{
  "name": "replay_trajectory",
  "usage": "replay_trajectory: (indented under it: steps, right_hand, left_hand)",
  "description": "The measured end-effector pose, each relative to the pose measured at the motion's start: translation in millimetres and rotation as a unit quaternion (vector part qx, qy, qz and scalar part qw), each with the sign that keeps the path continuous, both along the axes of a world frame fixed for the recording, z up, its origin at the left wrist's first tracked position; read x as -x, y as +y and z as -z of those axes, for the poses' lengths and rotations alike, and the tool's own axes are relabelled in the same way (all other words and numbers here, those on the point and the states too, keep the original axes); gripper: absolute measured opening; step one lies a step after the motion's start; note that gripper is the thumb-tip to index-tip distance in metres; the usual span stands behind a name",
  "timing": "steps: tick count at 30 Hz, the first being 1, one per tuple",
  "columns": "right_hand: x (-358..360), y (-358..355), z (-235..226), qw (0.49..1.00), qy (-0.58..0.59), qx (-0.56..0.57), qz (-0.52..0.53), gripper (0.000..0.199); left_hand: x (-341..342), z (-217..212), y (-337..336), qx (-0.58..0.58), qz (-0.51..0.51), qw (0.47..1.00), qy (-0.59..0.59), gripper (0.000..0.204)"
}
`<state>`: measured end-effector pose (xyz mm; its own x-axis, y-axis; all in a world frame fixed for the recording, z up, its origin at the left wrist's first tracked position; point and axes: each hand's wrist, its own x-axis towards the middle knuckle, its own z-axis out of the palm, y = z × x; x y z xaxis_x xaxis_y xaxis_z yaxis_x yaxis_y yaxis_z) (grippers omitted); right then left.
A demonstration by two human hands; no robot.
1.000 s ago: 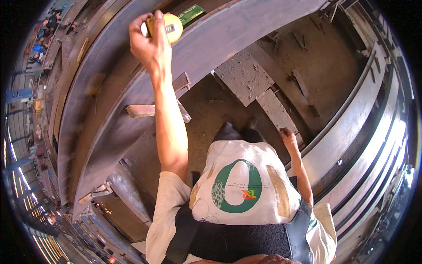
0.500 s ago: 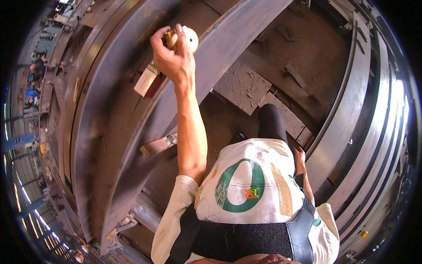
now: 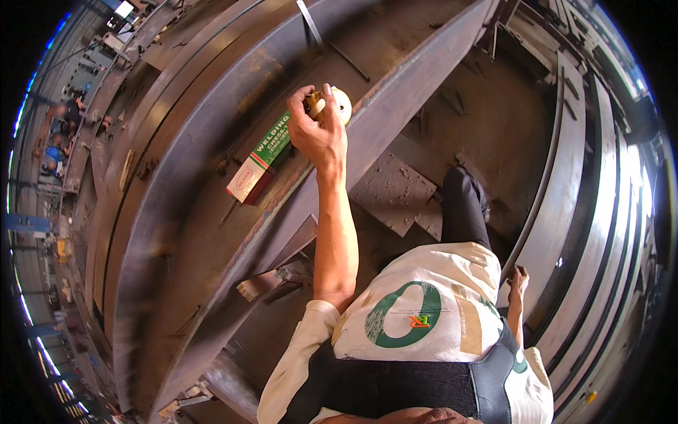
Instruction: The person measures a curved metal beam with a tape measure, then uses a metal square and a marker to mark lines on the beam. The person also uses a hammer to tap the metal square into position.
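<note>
My left hand [image 3: 320, 134] reaches out over the top edge of a long curved steel beam [image 3: 385, 106]. Its fingers are closed round a yellow and brass-coloured tool with a round white disc [image 3: 342, 106]; the tool's exact kind is unclear. Just beside and partly behind that hand, a green, white and red welding-rod carton [image 3: 263, 157] lies in the beam's channel. Low at my right side, my right hand [image 3: 519, 279] is by the edge of a steel beam [image 3: 542, 272]. Its fingers look slightly apart with nothing visible in them; whether it touches the beam is unclear.
A flat metal strip [image 3: 309, 22] leans at the channel's far wall. Steel plates [image 3: 395, 191] lie on the floor ahead of my leg. A short metal bracket [image 3: 263, 284] juts out below the left beam. More long beams [image 3: 607, 212] run along the right. Other people [image 3: 60, 134] are far left.
My view has shifted, and more of the carton shows beside my left hand, which still grips the tool. My leg has moved forward. My right hand has swung outward from my side.
</note>
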<state>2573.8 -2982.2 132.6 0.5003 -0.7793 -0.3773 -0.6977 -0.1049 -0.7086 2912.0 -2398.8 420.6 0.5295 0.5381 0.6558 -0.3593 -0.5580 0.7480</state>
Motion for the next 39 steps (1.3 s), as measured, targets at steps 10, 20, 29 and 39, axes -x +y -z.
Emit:
replay_trajectory:
  steps: [10, 20, 29, 39]
  right_hand:
    - [-467.7, 14.7, -210.0, 0.901, -0.306, 0.084, -0.294, 0.025]
    - [-825.2, 108.8, -293.8, 0.664, -0.464, 0.182, -0.557, 0.018]
    - [-874.6, 83.0, -279.9, 0.714, -0.416, 0.077, -0.558, 0.027]
    - [-883.1, 85.5, -283.0, 0.714, -0.361, -0.026, -0.600, 0.044]
  left_hand:
    - [-44.1, 17.4, -26.0, 0.011, -0.151, 0.985, 0.080, 0.030]
    - [-55.0, 8.7, -19.2, 0.011, -0.366, 0.892, 0.263, 0.030]
    - [-77.9, 0.0, -35.4, -0.025, -0.399, 0.864, 0.306, 0.032]
    - [-64.8, 8.7, -24.1, -0.042, -0.454, 0.823, 0.338, 0.035]
